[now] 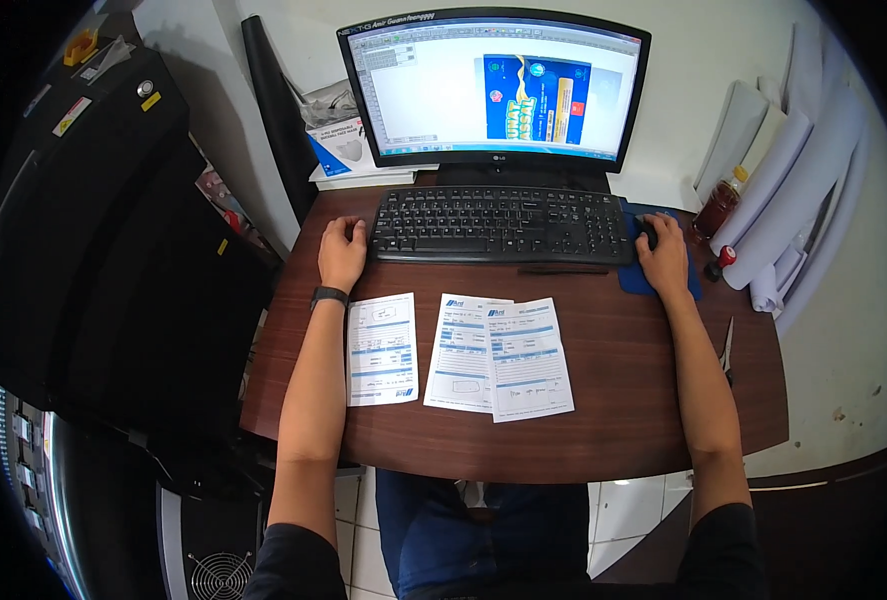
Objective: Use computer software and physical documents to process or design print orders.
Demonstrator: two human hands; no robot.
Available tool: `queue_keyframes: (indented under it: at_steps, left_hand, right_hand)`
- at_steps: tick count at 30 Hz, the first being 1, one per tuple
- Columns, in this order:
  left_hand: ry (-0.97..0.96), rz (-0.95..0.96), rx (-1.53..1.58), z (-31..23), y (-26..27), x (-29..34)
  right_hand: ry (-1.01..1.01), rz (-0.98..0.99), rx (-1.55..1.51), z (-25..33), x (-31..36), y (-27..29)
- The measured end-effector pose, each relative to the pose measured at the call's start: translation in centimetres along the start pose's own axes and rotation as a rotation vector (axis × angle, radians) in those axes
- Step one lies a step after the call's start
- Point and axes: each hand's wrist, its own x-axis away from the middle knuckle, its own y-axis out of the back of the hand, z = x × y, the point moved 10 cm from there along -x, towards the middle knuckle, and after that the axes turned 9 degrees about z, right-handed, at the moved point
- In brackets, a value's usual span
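My right hand (665, 258) lies over a black computer mouse (651, 238) on a blue mouse pad (632, 279), its fingers wrapped round it. At the left end of the black keyboard (504, 225), my left hand (343, 256) rests on the desk, holding nothing; its fingers are loosely bent, with the thumb apart. Behind the keyboard stands a monitor (444, 100) showing a blue package design with yellow and white lettering. Nearer me lie three printed forms: one sheet (382, 350) on the left, and a middle sheet (457, 365) partly covered by a right sheet (530, 360).
A dark pen-like stick (564, 271) lies below the keyboard. Scissors (729, 350) lie by my right forearm. A red-handled stamp (726, 258) and a bottle of dark red liquid (718, 208) stand at right, near white paper rolls (799, 190). A large black machine (114, 260) flanks the desk's left.
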Motion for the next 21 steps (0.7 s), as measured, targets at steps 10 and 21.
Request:
queue_keyframes:
  at_steps: [10, 21]
  left_hand:
    - [-0.010, 0.001, -0.003, 0.2, 0.1, 0.0]
    - [-0.097, -0.021, 0.004, -0.9, -0.7, -0.2]
  right_hand:
    - [-0.015, 0.018, -0.003, -0.2, -0.1, -0.4]
    - [-0.047, -0.033, 0.034, -1.3, 0.3, 0.6]
